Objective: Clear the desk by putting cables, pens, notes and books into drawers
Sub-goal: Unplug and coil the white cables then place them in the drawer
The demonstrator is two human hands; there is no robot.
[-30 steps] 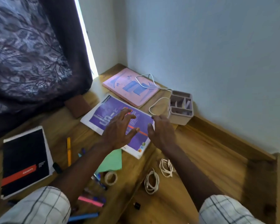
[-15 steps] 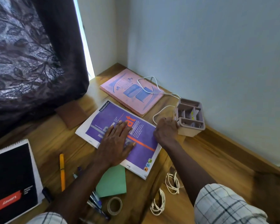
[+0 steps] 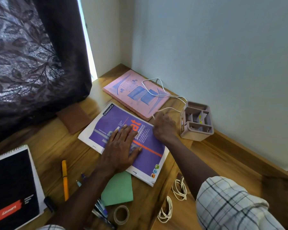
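Observation:
My left hand (image 3: 121,150) lies flat, fingers spread, on a purple notebook (image 3: 110,123) in the middle of the wooden desk (image 3: 53,146). My right hand (image 3: 164,127) is curled at the notebook's far corner, closed around a loose white cable (image 3: 156,95) that loops back over a pink book (image 3: 123,92) by the wall. A black spiral notebook (image 3: 12,183) lies at the left. An orange pen (image 3: 64,178), a green note (image 3: 118,188) and several pens (image 3: 101,209) lie near my left forearm.
A pink desk organizer (image 3: 196,135) stands just right of my right hand, against the wall. Two coiled white cables (image 3: 179,188) (image 3: 164,211) lie on a lower wooden surface right of the desk edge. A tape roll (image 3: 115,214), a brown block (image 3: 75,120) and a dark curtain (image 3: 23,55) are nearby.
My right hand has moved from the notebook's right edge up to the white cable beside the organizer and closed on it. My left hand has stayed flat on the purple notebook.

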